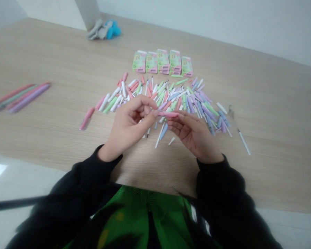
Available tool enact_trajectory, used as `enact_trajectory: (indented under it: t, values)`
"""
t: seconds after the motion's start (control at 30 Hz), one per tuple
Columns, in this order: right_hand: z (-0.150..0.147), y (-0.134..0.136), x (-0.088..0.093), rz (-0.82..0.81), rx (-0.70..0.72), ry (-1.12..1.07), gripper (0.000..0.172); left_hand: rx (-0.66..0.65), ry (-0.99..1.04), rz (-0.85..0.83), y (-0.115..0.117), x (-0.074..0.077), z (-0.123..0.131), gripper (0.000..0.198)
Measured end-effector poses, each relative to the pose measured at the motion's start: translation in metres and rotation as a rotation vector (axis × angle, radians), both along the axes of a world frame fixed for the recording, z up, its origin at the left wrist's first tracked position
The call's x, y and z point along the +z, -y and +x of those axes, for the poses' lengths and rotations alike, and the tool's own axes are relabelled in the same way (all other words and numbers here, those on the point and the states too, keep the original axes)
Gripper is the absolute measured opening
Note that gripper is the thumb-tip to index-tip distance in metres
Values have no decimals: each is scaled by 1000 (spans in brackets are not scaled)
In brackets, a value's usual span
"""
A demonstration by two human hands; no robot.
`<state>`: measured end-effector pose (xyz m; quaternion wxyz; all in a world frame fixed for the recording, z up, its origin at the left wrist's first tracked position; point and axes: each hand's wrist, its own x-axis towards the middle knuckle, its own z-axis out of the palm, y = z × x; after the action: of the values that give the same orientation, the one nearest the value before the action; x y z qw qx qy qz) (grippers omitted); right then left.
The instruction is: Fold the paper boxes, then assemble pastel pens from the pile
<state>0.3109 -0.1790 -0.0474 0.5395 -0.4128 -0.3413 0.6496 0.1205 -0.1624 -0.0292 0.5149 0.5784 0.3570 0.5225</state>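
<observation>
Our left hand (128, 126) and right hand (194, 135) close on a pink pen barrel (168, 114) above the bench (274, 145). Many loose pen parts (168, 98) lie at 12 o'clock, five boxes (162, 61) beyond; a few long pens (23, 98) lie at 9 o'clock.

view: one head-worn camera | facing: forward and down | near: left hand (126, 124), right hand (194, 135) | far: bench (274, 145), wall (223, 24)
</observation>
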Motion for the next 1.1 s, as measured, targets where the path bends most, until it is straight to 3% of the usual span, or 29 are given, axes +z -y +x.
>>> enact_trajectory:
  t: [0.1,0.23,0.6,0.73,0.87,1.0,1.1]
  values:
    - [-3,-1,-4,-116,107,-88,9,64,-75,61,-2,2,-6,9]
    - [-3,-1,-7,-155,165,-127,13,75,-108,101,-6,3,-14,9]
    - [-3,-3,-7,-133,107,-124,11,50,-94,79,-13,-6,-22,9]
    - [0,-4,-9,-76,79,-67,6,45,18,124,-19,-10,-31,7]
    - [3,-4,-9,-52,45,-54,6,238,6,205,-15,-11,-57,5]
    - [4,0,-5,24,51,-27,8,556,-429,165,-5,-23,-100,20]
    - [2,3,-5,63,54,33,13,747,-677,124,0,-37,-127,20]
